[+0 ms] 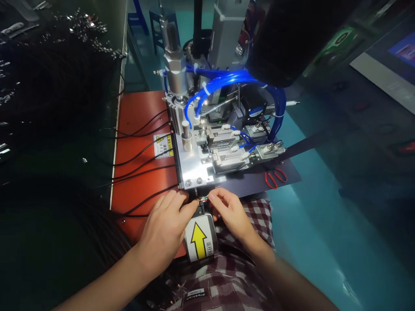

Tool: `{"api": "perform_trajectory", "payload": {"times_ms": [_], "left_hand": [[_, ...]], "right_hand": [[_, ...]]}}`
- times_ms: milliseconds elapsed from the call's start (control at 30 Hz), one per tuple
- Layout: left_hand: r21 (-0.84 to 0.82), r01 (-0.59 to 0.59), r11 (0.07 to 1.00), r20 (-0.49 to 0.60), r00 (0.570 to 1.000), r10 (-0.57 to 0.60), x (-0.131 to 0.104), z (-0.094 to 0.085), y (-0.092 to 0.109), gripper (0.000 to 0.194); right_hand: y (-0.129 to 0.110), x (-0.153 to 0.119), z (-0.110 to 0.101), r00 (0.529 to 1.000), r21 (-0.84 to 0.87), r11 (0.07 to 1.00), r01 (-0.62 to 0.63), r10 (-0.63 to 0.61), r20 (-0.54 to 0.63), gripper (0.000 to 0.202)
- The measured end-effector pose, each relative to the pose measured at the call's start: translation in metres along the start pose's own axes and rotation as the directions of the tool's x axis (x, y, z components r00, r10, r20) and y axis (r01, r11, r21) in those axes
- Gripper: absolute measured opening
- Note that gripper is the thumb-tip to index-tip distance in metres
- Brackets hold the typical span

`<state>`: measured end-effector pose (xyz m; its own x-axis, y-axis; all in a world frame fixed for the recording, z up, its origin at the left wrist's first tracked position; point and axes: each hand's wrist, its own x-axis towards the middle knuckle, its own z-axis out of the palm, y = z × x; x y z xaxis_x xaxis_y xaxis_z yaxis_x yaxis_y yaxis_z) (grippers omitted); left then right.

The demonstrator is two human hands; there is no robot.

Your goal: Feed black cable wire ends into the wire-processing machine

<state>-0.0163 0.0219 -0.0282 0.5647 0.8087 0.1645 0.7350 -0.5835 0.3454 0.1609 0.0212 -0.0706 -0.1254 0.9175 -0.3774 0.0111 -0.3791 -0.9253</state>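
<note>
Close in front of the machine's front edge, my left hand [167, 222] is closed, its thumb and forefinger meeting at some thin coloured wires [203, 199]. From the other side my right hand [231, 212] pinches the same wires between thumb and forefinger. The wires are tiny, and fingertips hide part of them. Just below sits a black fixture [201, 210], attached to a rounded part with a white label [189, 248] and a yellow arrow [199, 242]. The machine's silver metal plate [191, 170] lies directly beyond my fingers.
Several black cables [145, 149] cross the orange-red mat [129, 108] at left. Blue air hoses [233, 77] arch over pneumatic cylinders [228, 160]. Red-handled scissors [275, 178] lie on the right. A dark cable bundle with shiny ends [87, 26] is at far left.
</note>
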Motion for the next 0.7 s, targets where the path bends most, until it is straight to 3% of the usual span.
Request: {"api": "perform_trajectory", "payload": {"times_ms": [167, 267, 400, 700], "left_hand": [[0.092, -0.032, 0.995, -0.01, 0.999, 0.033, -0.0018, 0.001, 0.0026, 0.027], [0.04, -0.041, 0.998, -0.001, 0.999, 0.041, -0.0036, 0.0042, 0.0026, 0.029], [-0.05, -0.019, 0.999, 0.013, 1.0, 0.02, -0.0044, 0.0066, 0.0011, 0.032], [-0.083, 0.009, 0.997, 0.017, 1.0, -0.008, -0.0026, 0.0048, 0.0031, 0.027]], "right_hand": [[-0.0019, 0.0027, 0.0059, 1.0, 0.057, 0.998, -0.009, 0.009, 0.002, 0.02], [-0.0052, 0.0031, 0.0068, 0.999, 0.123, 0.992, -0.036, 0.032, 0.031, 0.021], [-0.0065, 0.0019, 0.0066, 1.0, 0.077, 0.997, 0.009, -0.009, -0.005, 0.021], [-0.0031, 0.0024, 0.0069, 0.998, 0.168, 0.984, -0.061, 0.054, 0.043, 0.025]]}}
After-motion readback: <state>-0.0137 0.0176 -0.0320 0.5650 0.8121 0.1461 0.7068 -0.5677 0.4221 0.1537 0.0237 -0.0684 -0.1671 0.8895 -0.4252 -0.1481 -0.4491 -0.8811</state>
